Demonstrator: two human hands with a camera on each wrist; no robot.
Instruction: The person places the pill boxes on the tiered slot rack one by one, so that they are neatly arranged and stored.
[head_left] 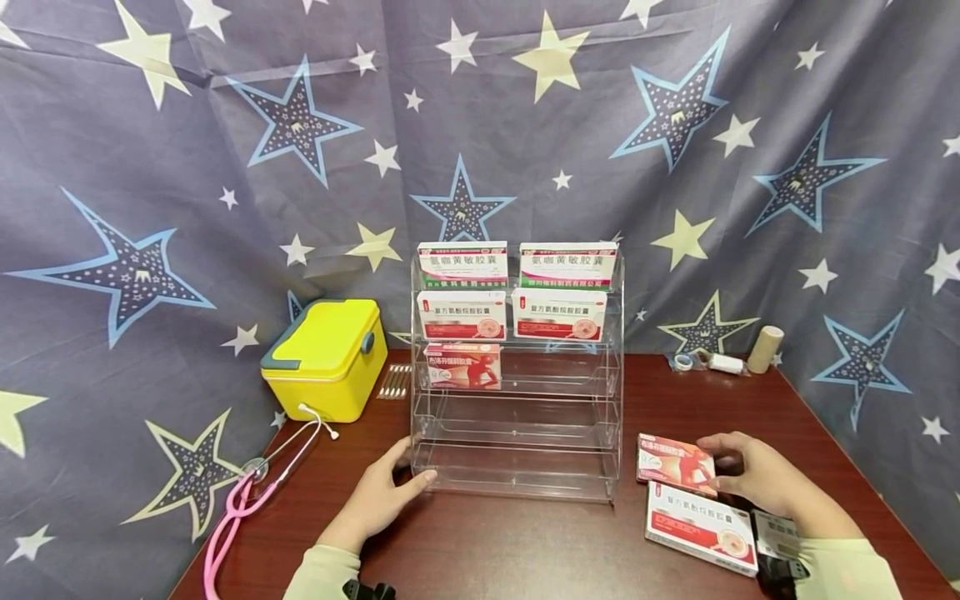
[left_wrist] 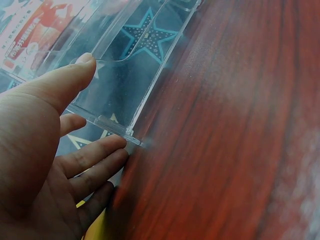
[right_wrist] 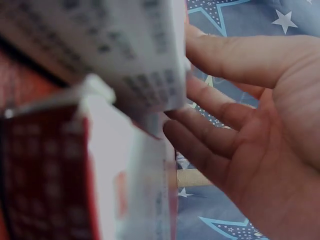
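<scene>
A clear acrylic display rack [head_left: 517, 483] stands mid-table. My left hand [head_left: 386, 492] touches its lower left corner, thumb by the front edge and the other fingers along the side; in the left wrist view the fingers [left_wrist: 95, 157] look fairly straight. At the right, my right hand [head_left: 757, 475] pinches the right end of a red medicine box [head_left: 671, 462] between thumb and fingers. A white and red medicine box [head_left: 701, 525] lies just in front of it, and another box [head_left: 776, 533] is partly hidden under the right wrist. The boxes look blurred in the right wrist view.
White-and-green boxes [head_left: 463, 265] fill the rack's top tier, white-and-red boxes [head_left: 461, 317] the second; a red box [head_left: 463, 367] sits left on the third. A yellow case [head_left: 322, 358], cotton swabs [head_left: 395, 382] and pink stethoscope [head_left: 225, 525] lie left. Bandage rolls [head_left: 765, 350] are back right.
</scene>
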